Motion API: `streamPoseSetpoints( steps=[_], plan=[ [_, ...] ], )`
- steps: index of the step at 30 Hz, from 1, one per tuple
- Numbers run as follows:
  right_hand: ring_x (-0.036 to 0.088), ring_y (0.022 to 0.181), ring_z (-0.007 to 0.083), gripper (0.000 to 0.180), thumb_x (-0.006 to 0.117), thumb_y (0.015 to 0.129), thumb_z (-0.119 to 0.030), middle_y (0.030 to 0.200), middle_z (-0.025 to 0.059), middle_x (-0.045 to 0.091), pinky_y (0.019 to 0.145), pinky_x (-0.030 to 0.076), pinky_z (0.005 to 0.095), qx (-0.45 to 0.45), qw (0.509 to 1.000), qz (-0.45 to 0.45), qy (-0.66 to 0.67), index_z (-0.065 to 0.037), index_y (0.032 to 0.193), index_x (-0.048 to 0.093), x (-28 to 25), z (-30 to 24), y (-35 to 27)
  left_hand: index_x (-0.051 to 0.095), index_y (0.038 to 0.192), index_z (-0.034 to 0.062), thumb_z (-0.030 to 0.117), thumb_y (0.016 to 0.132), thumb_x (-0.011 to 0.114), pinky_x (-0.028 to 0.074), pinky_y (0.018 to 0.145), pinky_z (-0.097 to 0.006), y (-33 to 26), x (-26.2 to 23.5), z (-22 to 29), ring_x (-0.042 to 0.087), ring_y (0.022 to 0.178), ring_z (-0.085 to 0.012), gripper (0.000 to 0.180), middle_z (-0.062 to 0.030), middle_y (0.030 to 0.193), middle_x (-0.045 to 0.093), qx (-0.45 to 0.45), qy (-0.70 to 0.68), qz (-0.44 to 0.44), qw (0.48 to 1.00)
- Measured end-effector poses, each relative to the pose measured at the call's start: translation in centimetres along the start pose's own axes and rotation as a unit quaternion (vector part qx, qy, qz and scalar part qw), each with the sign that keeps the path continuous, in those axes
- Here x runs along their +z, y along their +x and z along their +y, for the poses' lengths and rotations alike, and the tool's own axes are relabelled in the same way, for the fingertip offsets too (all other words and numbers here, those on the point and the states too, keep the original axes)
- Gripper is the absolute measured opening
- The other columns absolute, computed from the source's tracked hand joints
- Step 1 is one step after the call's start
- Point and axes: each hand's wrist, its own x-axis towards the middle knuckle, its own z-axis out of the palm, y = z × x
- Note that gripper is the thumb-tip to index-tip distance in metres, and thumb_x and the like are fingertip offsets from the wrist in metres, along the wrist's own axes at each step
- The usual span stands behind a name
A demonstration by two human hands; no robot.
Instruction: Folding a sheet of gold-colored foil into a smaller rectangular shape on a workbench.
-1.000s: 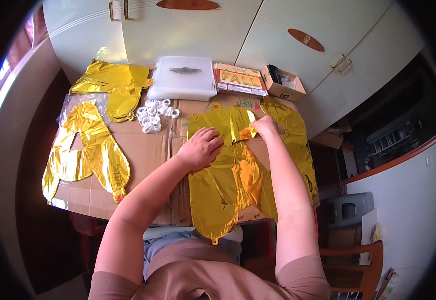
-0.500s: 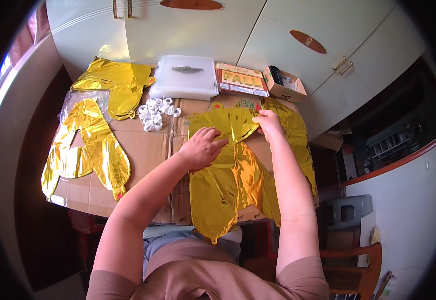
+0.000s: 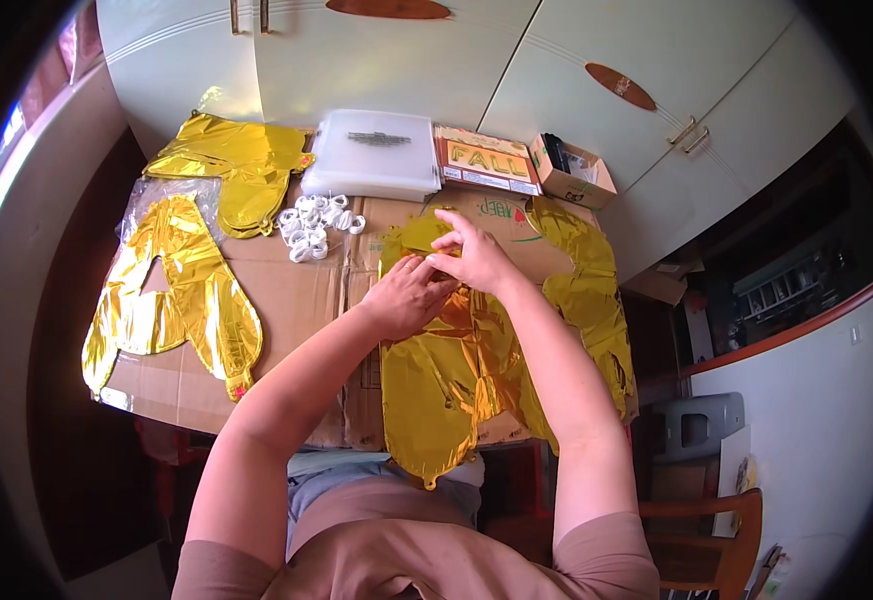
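A flat gold foil balloon [image 3: 427, 400] lies in front of me, its lower end hanging past the near table edge. My left hand [image 3: 412, 298] rests on its upper part, fingers laid on the foil. Right beside it, my right hand [image 3: 472, 257] is over the balloon's top with fingers apart, its thumb close to the left fingertips. The foil's right flap is folded over toward the left, and part of that fold is hidden under both hands. Another gold foil balloon [image 3: 592, 290] lies along the table's right side, partly behind my right forearm.
Cardboard [image 3: 302, 300] covers the table. More gold foil balloons [image 3: 172, 265] [image 3: 257, 170] lie at left. Behind are white ribbon rolls [image 3: 312, 225], a stack of clear plastic bags [image 3: 372, 150], a printed flat package [image 3: 487, 160] and a small open box [image 3: 572, 170]. A wooden chair [image 3: 747, 540] stands right.
My right hand has moved left from the balloon's right edge to beside my left hand, and the pinched flap has folded over leftward. My left hand stays nearly in place.
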Motion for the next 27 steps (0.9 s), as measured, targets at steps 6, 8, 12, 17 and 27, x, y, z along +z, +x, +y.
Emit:
streamPoseSetpoints(
  steps=[6, 8, 12, 17, 27],
  plan=[
    [0.070, 0.107, 0.0286, 0.036, 0.068, 0.092, -0.023, 0.117, 0.0180, 0.072, 0.095, 0.054, 0.0365, 0.020, 0.997, 0.065, -0.021, -0.003, 0.122, 0.067, -2.3, 4.4, 0.3, 0.064, 0.129, 0.0117, 0.027, 0.100, 0.055, 0.040, 0.108, -0.046, 0.3, 0.7, -0.3, 0.052, 0.117, -0.0345, 0.034, -0.0150, 0.121, 0.057, 0.015, -0.020, 0.048, 0.999],
    [0.067, 0.114, 0.0320, 0.034, 0.068, 0.092, -0.023, 0.124, 0.0189, 0.069, 0.100, 0.051, 0.0382, 0.015, 0.993, 0.058, -0.099, -0.003, 0.120, 0.069, -2.7, 4.2, -0.2, 0.064, 0.128, 0.0106, 0.026, 0.099, 0.056, 0.040, 0.108, -0.045, -0.1, 0.8, -0.3, 0.053, 0.117, -0.0345, 0.034, -0.0149, 0.121, 0.057, 0.006, -0.025, 0.051, 0.998],
    [0.054, 0.130, 0.0369, 0.044, 0.069, 0.090, -0.024, 0.142, 0.0206, 0.056, 0.111, 0.042, 0.0418, -0.034, 0.989, 0.071, -0.125, -0.008, 0.130, 0.064, -1.6, 5.3, -1.4, 0.062, 0.128, 0.0086, 0.024, 0.097, 0.057, 0.040, 0.108, -0.045, 0.2, 0.7, -0.3, 0.053, 0.116, -0.0348, 0.035, -0.0151, 0.122, 0.057, 0.009, -0.054, 0.056, 0.997],
    [0.043, 0.139, 0.0392, 0.050, 0.067, 0.089, -0.027, 0.152, 0.0193, 0.047, 0.118, 0.032, 0.0464, -0.052, 0.973, 0.004, -0.225, -0.013, 0.137, 0.061, -0.8, 5.8, -2.1, 0.059, 0.130, 0.0069, 0.023, 0.095, 0.058, 0.039, 0.109, -0.046, 0.1, 0.7, -0.3, 0.053, 0.118, -0.0355, 0.039, -0.0155, 0.123, 0.057, 0.004, -0.053, 0.056, 0.997],
    [0.037, 0.146, 0.0320, 0.048, 0.057, 0.095, -0.024, 0.159, 0.0107, 0.040, 0.120, 0.026, 0.0495, -0.056, 0.951, -0.042, -0.301, -0.012, 0.142, 0.056, -1.3, 6.9, -2.7, 0.054, 0.128, 0.0045, 0.023, 0.090, 0.065, 0.035, 0.114, -0.048, -0.3, 0.9, -0.4, 0.046, 0.129, -0.0398, 0.044, -0.0187, 0.131, 0.050, -0.015, -0.073, 0.089, 0.993]
  ],
)
